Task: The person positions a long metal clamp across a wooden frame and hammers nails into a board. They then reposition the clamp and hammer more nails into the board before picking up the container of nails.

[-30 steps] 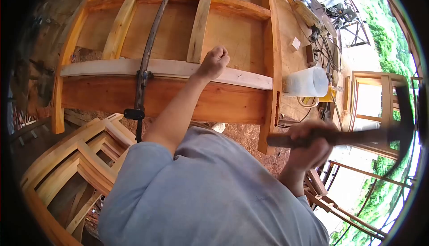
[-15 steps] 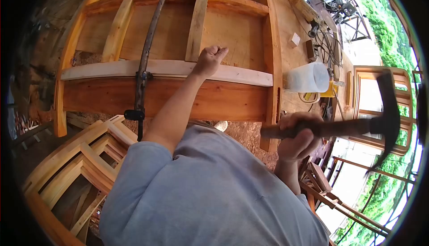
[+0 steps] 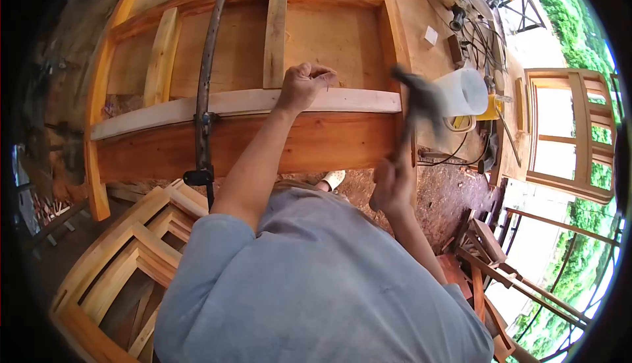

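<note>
The left grip (image 3: 300, 91) has its fingers curled together over a pale, smooth-faced wooden strip (image 3: 243, 101), anything between them too small to tell; the right grip (image 3: 393, 188) is closed around the handle of a hammer (image 3: 424, 105), its dark head motion-blurred near the right post. Lower left are curved, light-wood frames (image 3: 148, 234) with rectangular openings. A dark, scuffed metal clamp (image 3: 207, 60) crosses the strip and the orange-brown, visibly grained wooden frame (image 3: 322, 140). Farther right, a translucent, rounded plastic tub (image 3: 461, 93) sits on the plywood tabletop (image 3: 431, 63), beside a yellow container (image 3: 488, 108).
</note>
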Motion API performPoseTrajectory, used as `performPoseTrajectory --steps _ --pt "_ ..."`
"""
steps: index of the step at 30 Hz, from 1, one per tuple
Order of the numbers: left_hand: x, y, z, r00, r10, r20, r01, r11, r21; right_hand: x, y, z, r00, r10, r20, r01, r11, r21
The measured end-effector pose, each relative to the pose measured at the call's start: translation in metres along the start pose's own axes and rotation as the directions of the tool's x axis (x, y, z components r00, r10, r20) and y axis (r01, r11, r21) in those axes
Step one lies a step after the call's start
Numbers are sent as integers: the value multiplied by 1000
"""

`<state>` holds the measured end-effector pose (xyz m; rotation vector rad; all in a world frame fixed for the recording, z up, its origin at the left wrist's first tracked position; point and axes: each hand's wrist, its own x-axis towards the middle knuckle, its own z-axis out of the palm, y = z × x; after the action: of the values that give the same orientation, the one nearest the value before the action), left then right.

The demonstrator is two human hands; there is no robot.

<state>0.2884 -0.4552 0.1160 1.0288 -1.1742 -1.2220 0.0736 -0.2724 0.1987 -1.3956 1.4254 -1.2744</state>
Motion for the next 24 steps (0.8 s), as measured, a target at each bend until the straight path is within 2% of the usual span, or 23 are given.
performPoseTrajectory --steps 1,2,3,4,6,8,10,11,12,14,15,16,18,19,22,24 --pt "2 -2 0 1000 4 7 -4 1000 6 7 16 0 979 158 130 -102 927 -362" --pt "3 -5 -2 1000 -23 1 23 999 -26 19 12 5 918 346 192 -128 720 -682" --pt "2 -8 -2 998 -57 -5 56 997 -56 26 3 6 884 437 167 -263 759 -596" --pt "1 -10 -1 999 -54 -5 54 997 -46 29 -8 4 885 434 171 -262 765 -588" --pt "0 -11 -2 992 63 -107 -61 998 20 33 -22 3 885 437 159 -307 806 -506" --pt "-1 -12 -2 992 59 -111 -56 998 33 31 -41 -2 902 398 168 -295 851 -435" --pt "-4 -10 0 992 54 -114 -49 998 43 25 -54 -9 947 267 178 -197 922 -334" --pt "-7 -7 1 996 16 -86 -5 991 130 23 -54 -12 954 234 187 -168 935 -312" --pt "-8 -3 3 998 -22 -61 35 975 218 22 -46 -13 955 230 189 -166 939 -301" --pt "-8 -5 4 999 2 -33 7 966 260 19 -15 -15 964 149 219 -82 955 -286" --pt "-10 -8 6 1000 16 -8 -13 957 290 25 0 -17 929 254 270 -122 898 -422" --pt "-13 -8 9 1000 14 -17 -8 954 298 32 9 -22 926 254 280 -121 902 -415" --pt "-17 -6 11 995 101 10 -95 898 429 45 22 -28 874 358 329 -122 816 -565" --pt "-16 -6 9 994 109 -2 -97 891 444 51 10 -28 831 440 340 -211 815 -540" --pt "-24 -5 10 990 141 14 -128 852 508 56 11 -33 813 456 362 -221 816 -534" --pt "-24 -3 12 996 93 -8 -77 867 491 55 13 -34 826 441 351 -204 814 -543"
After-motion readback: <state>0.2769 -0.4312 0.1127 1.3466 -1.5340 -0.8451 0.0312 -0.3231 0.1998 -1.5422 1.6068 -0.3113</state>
